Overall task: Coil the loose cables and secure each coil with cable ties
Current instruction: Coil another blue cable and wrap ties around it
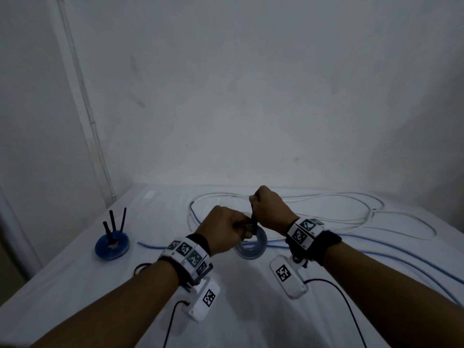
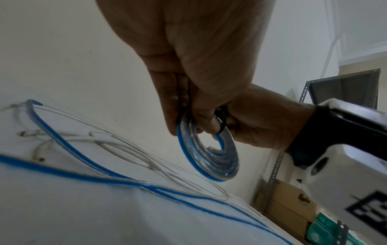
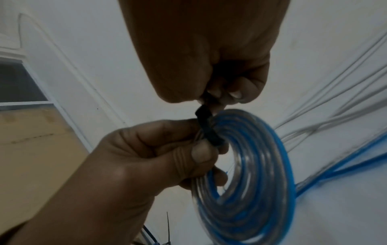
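A small coil of blue and clear cable (image 1: pixel 251 248) hangs just above the white table (image 1: pixel 226 310). My left hand (image 1: pixel 238 226) grips the coil's upper edge, fingers curled round the strands (image 2: pixel 182 119). A black cable tie (image 3: pixel 207 131) is looped round the coil (image 3: pixel 251 182) beside those fingers. My right hand (image 1: pixel 253 200) is just above and pinches the tie's free end (image 3: pixel 209 99), with the tie (image 1: pixel 254 223) running down to the coil. Loose blue cable (image 1: pixel 376 249) and loose white cable (image 1: pixel 351 219) lie spread on the table behind and to the right.
A finished blue coil (image 1: pixel 112 243) with black tie tails sticking up lies at the left. A white wall stands close behind the table. In the left wrist view a metal shelf with cardboard boxes (image 2: pixel 289 207) sits past the table's right edge. A spare black tie (image 3: pixel 168 228) lies low.
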